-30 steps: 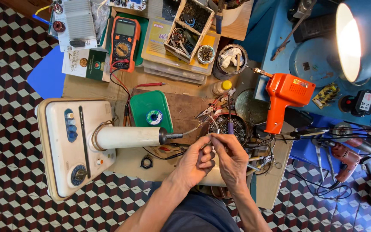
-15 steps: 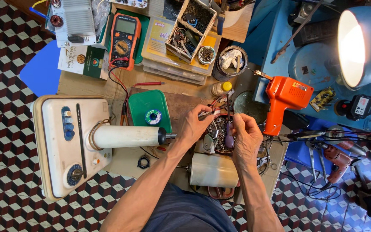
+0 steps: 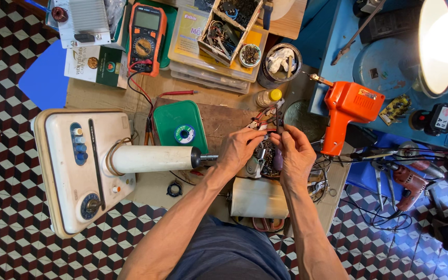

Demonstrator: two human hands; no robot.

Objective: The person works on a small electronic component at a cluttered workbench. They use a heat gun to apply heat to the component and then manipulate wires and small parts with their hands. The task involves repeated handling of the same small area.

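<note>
Both hands (image 3: 268, 148) lifted, tools crowding closely

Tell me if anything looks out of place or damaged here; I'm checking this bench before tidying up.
The white fan base lies flat on the floor with its pole pointing sideways, and the motor it leads to is bare, with no cover. Both hands, left hand and right hand, pinch thin wires above it. Loose cables tangle at the right.

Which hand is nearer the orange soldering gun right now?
Right. The right hand sits just left of the orange soldering gun; the left hand is farther left, beyond the right hand.
</note>
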